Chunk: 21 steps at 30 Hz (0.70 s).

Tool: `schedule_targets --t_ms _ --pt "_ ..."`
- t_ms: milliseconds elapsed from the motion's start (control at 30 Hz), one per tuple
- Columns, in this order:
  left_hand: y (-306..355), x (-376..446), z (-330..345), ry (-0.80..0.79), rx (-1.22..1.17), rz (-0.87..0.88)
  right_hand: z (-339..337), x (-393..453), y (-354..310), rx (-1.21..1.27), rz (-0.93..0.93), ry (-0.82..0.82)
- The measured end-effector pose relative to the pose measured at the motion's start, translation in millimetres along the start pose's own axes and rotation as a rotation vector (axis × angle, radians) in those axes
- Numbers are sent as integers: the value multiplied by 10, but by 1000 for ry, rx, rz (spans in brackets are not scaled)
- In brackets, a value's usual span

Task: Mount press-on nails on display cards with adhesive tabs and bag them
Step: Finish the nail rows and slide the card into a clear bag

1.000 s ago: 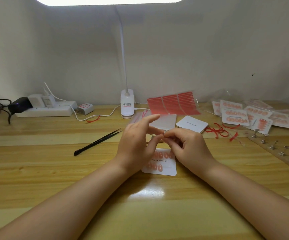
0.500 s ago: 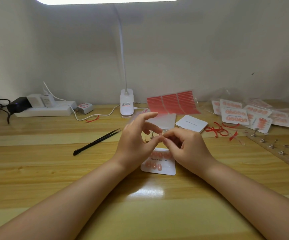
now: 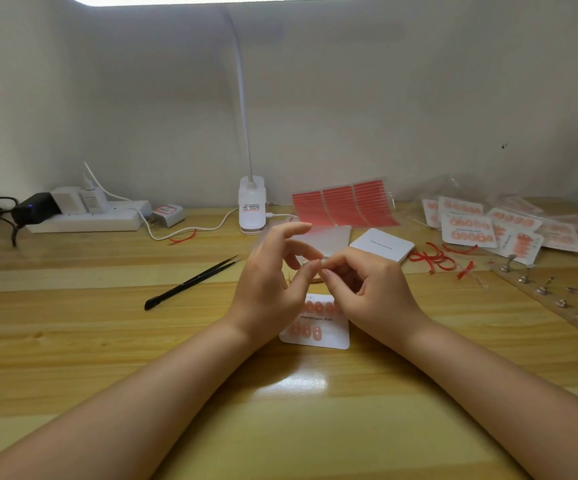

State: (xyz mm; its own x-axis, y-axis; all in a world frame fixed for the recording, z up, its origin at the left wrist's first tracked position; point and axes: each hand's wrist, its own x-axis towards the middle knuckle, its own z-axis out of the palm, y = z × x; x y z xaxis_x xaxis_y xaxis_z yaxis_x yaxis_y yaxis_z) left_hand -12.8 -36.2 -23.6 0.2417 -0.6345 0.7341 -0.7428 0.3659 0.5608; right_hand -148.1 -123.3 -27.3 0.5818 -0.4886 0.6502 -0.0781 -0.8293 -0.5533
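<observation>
A white display card (image 3: pixel 329 336) printed "Handmade Nail" lies on the wooden desk, with pink press-on nails (image 3: pixel 305 331) in two rows; its upper part is hidden by my hands. My left hand (image 3: pixel 273 285) and my right hand (image 3: pixel 367 289) meet fingertip to fingertip just above the card. Both pinch something very small between thumb and finger; it is too small to identify. The left hand's other fingers are spread upward.
Black tweezers (image 3: pixel 190 284) lie left of my hands. Behind are red adhesive tab sheets (image 3: pixel 344 206), blank cards (image 3: pixel 383 244), a lamp base (image 3: pixel 252 209) and a power strip (image 3: pixel 86 220). Bagged finished cards (image 3: pixel 488 226), red peeled strips (image 3: pixel 433 258) and a nail holder strip (image 3: pixel 547 296) sit right.
My hands stay together over the card; the left hand's fingers shifted slightly. The card has not moved.
</observation>
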Motion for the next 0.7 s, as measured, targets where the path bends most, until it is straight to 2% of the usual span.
schedule_targets --t_ms 267,700 --pt "-2 4 -6 -67 -142 -138 -4 4 8 -52 -36 -19" --pt "-21 26 -2 -31 -248 -266 -6 14 12 -99 -46 -6"
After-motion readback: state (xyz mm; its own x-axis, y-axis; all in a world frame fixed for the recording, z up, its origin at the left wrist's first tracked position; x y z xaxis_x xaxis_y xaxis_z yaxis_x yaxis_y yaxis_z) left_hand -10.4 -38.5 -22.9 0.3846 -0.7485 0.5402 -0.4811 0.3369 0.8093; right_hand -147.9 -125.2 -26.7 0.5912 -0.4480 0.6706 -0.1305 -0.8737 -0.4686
